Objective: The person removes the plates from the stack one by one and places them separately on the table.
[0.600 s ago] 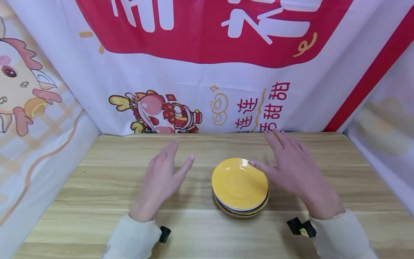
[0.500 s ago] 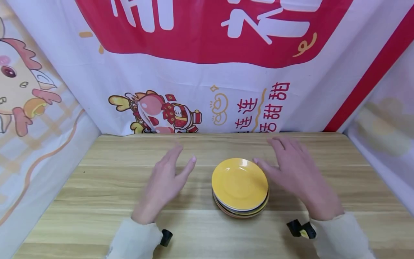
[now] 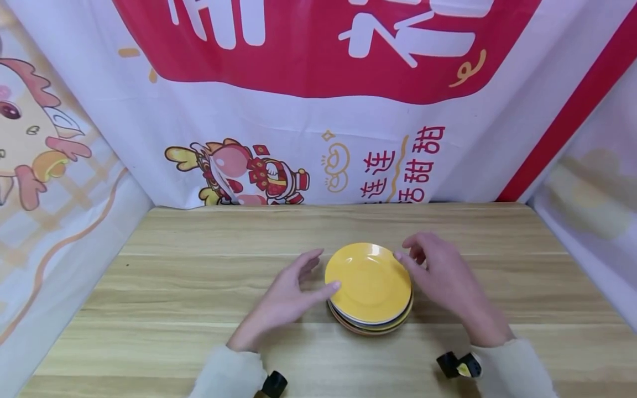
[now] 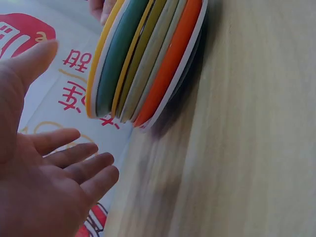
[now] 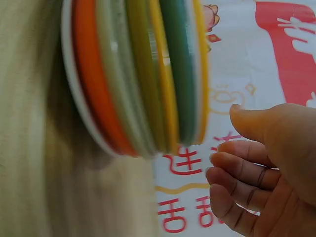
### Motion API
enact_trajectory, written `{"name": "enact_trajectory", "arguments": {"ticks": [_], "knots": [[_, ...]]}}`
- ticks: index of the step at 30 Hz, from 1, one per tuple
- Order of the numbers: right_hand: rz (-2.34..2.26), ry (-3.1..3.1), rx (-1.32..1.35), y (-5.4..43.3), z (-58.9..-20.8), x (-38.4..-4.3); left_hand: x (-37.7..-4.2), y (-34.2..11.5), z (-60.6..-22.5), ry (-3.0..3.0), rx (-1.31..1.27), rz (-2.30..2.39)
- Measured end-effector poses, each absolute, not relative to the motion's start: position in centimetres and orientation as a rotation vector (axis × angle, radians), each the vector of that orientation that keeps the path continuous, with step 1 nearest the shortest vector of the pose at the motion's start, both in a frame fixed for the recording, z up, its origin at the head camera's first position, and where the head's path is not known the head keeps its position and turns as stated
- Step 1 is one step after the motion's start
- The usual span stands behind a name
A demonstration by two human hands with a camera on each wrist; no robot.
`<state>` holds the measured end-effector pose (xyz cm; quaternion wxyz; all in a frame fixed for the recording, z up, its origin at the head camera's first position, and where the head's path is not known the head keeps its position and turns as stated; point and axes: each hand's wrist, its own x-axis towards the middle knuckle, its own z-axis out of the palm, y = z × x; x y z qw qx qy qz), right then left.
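A stack of several plates stands on the wooden table, its top one a yellow plate [image 3: 368,282]. From the side, in the left wrist view, a teal plate [image 4: 121,54] and an orange plate [image 4: 170,69] show lower down. My left hand [image 3: 291,296] is at the stack's left, fingers spread; its thumb overlaps the yellow rim in the head view, but the left wrist view shows a gap. On the other side my right hand [image 3: 440,276] hovers close to the rim, fingers loosely bent. In the right wrist view a gap separates its fingers from the plates.
The wooden table [image 3: 199,265] reaches back to a white cloth [image 3: 308,121] with red print. Another printed cloth [image 3: 64,221] hangs along the left edge, and a pale one [image 3: 592,193] along the right. Each wrist carries a small black device [image 3: 273,382].
Both hands have come down and nearer to the stack. The left one has moved right, towards the plates, and the right hand's fingers have bent more. The plates have stayed put.
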<state>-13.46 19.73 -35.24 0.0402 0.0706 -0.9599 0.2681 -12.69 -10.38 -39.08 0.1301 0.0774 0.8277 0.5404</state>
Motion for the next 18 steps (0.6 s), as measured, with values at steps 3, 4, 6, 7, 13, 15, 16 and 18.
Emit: {"name": "enact_trajectory", "arguments": {"ticks": [3,4,6,7,13,15,16,18], "knots": [[0.919,-2.945,0.183,19.8,-36.2,-13.7,-12.5,-10.1,-39.6,2.317,0.325,1.613],[0.957,-2.944,0.165,19.9,-36.5,-13.8,-12.4,-10.0,-39.8,2.295,0.359,1.626],[1.028,-2.94,0.131,20.0,-37.1,-13.9,-12.1,-9.7,-40.2,2.26,0.423,1.643],[1.067,-2.936,0.117,20.0,-37.5,-13.9,-12.0,-9.6,-40.4,2.241,0.455,1.653],[1.301,-2.903,0.023,20.5,-39.1,-14.2,-11.4,-8.7,-41.4,2.155,0.519,1.726],[1.369,-2.889,-0.021,20.5,-39.4,-14.3,-11.4,-8.6,-41.7,2.155,0.5,1.745],[1.403,-2.883,-0.041,20.5,-39.6,-14.3,-11.3,-8.6,-41.8,2.16,0.492,1.752],[1.481,-2.862,-0.09,20.5,-40.1,-14.4,-11.3,-8.6,-42.0,2.171,0.479,1.754]]}}
